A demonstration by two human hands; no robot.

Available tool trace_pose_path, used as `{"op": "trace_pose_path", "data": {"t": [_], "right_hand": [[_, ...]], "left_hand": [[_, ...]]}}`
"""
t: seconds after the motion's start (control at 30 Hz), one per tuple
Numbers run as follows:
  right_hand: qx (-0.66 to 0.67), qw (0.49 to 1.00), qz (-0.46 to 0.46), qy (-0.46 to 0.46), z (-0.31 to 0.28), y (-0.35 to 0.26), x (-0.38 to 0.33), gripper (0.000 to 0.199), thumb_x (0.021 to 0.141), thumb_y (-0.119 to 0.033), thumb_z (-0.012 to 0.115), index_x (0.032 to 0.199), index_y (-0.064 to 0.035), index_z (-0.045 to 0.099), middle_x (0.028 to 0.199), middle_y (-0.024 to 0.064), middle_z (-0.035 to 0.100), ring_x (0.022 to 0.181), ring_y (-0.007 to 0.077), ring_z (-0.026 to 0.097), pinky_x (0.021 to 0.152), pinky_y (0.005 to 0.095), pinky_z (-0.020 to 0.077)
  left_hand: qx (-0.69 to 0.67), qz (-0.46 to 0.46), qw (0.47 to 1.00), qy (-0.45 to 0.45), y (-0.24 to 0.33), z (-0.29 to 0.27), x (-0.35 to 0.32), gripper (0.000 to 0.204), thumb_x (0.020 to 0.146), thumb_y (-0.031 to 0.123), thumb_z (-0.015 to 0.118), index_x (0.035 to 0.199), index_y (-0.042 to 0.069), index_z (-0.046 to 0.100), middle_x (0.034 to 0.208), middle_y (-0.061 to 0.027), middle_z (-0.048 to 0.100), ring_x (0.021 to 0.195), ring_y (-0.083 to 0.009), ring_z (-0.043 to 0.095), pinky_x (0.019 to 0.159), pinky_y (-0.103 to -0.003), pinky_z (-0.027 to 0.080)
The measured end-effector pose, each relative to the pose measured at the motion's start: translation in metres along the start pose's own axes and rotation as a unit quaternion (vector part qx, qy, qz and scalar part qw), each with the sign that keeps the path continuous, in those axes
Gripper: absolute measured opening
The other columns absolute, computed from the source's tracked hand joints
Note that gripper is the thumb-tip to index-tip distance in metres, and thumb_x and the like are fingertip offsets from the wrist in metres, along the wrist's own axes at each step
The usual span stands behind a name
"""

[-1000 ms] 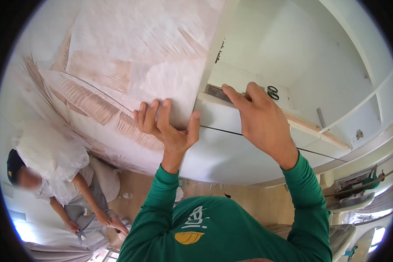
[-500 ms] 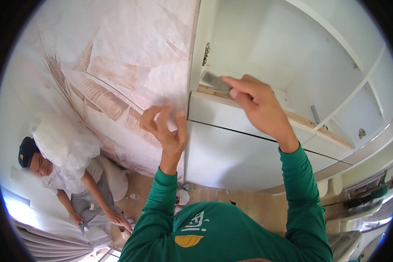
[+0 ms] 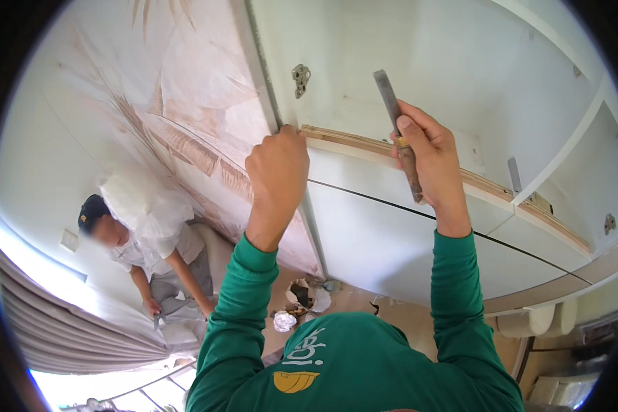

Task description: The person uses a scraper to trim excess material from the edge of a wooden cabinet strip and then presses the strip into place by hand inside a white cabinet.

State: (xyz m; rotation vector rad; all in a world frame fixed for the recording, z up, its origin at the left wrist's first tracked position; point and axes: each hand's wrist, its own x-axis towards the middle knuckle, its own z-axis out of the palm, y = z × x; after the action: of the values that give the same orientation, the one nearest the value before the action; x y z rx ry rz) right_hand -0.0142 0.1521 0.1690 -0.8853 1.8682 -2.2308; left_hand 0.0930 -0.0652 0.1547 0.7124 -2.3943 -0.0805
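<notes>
My right hand (image 3: 432, 154) grips a chisel (image 3: 387, 96) by its worn brown handle, with the flat metal blade pointing up, clear of the cabinet. Below it runs the cabinet's front ledge (image 3: 350, 141), where a strip of raw wood shows. My left hand (image 3: 279, 175) is closed at the left end of that ledge, against the side edge of the cabinet. Its fingertips are turned away, so anything pinched in them is hidden. Above the ledge, a metal hinge plate (image 3: 301, 81) is fixed to the inner side wall.
White panels (image 3: 364, 233) front the cabinet below the ledge. Further right, a grey metal piece (image 3: 513, 175) stands on the ledge. A leaf-patterned wall (image 3: 185, 137) borders the left. A seated person (image 3: 165, 254) holds something small. Crumpled wrapping (image 3: 285, 321) lies on the floor.
My right hand has lifted the chisel off the ledge and turned its blade upward. My left hand has moved up to the ledge's left end, its spread fingers now closed. The view has shifted.
</notes>
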Motion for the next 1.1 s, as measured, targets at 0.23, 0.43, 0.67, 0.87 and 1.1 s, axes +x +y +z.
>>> {"op": "trace_pose_path", "data": {"t": [0.23,0.43,0.67,0.87,1.1], "right_hand": [[-0.004,0.998,-0.027,-0.055,-0.007,0.007,-0.005,0.042,0.115,-0.029,0.069,0.146,-0.0019,0.073,0.092,0.0015,0.067,0.075,0.0102,0.063,0.068,0.0277,0.0548],[-0.016,0.993,-0.086,-0.076,-0.009,0.017,-0.003,0.04,0.113,-0.022,0.069,0.143,0.0025,0.072,0.09,0.0079,0.068,0.075,0.0146,0.059,0.07,0.0326,0.0511],[-0.006,0.987,-0.136,-0.085,-0.011,0.015,-0.003,0.036,0.11,-0.018,0.069,0.138,0.0047,0.072,0.094,0.0163,0.071,0.075,0.0233,0.062,0.073,0.0385,0.0523],[-0.025,0.977,-0.207,-0.04,-0.01,0.027,-0.001,0.029,0.107,-0.015,0.069,0.128,0.0048,0.072,0.089,0.0235,0.072,0.077,0.0402,0.069,0.074,0.0465,0.0554],[-0.007,0.989,-0.127,-0.071,-0.018,0.014,-0.005,0.039,0.113,-0.027,0.066,0.14,0.0015,0.072,0.081,0.0019,0.061,0.07,0.0094,0.057,0.061,0.0314,0.0456]], "left_hand": [[-0.022,-0.07,0.997,0.029,0.011,0.013,0.008,0.029,0.102,0.029,0.069,0.097,0.004,0.083,0.09,-0.0227,0.08,0.086,-0.0473,0.078,0.079,-0.055,0.061],[-0.021,-0.089,0.995,0.05,0.014,0.024,0.005,0.03,0.1,0.029,0.068,0.099,0.002,0.081,0.084,-0.0189,0.08,0.083,-0.0417,0.079,0.079,-0.05,0.061],[-0.229,-0.104,0.968,0.003,0.02,0.008,-0.021,0.033,0.103,0.032,0.068,0.097,0.001,0.076,0.078,-0.0188,0.075,0.074,-0.0384,0.075,0.073,-0.052,0.057],[-0.071,-0.149,0.975,-0.147,0.014,-0.031,-0.103,0.028,0.107,0.024,0.07,0.122,0.001,0.076,0.094,-0.0184,0.071,0.081,-0.033,0.071,0.074,-0.046,0.054],[-0.087,0.018,0.996,0.032,0.028,-0.013,-0.079,0.05,0.109,0.016,0.062,0.157,0.004,0.06,0.124,-0.0245,0.067,0.104,-0.045,0.071,0.089,-0.056,0.056]]}}
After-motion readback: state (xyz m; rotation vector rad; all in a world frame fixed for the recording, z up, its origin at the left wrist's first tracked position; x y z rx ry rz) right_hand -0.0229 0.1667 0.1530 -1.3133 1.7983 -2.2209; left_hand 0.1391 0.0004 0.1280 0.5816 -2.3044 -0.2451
